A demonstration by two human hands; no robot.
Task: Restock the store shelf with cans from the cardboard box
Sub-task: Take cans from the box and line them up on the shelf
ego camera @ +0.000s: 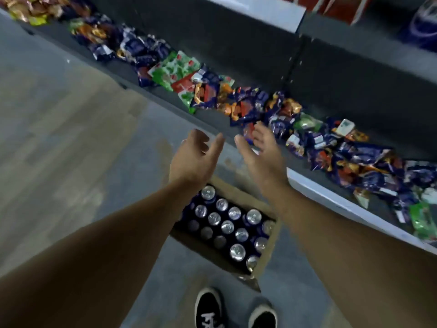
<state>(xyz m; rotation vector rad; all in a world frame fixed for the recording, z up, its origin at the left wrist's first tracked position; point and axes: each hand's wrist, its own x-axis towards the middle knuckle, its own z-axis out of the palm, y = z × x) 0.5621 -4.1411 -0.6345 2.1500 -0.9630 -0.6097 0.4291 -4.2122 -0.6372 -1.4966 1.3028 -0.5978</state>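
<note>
Both your left hand (194,159) and right hand (262,155) hung open, empty, above the cardboard box (267,263); next you likely needed to reach down for cans (228,227).

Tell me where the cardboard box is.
Head view, lower centre: the box sits on the floor beside the shelf, ahead of the shoes.

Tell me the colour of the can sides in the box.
Dark blue sides with silver tops on the cans; only the head view shows them.
</note>
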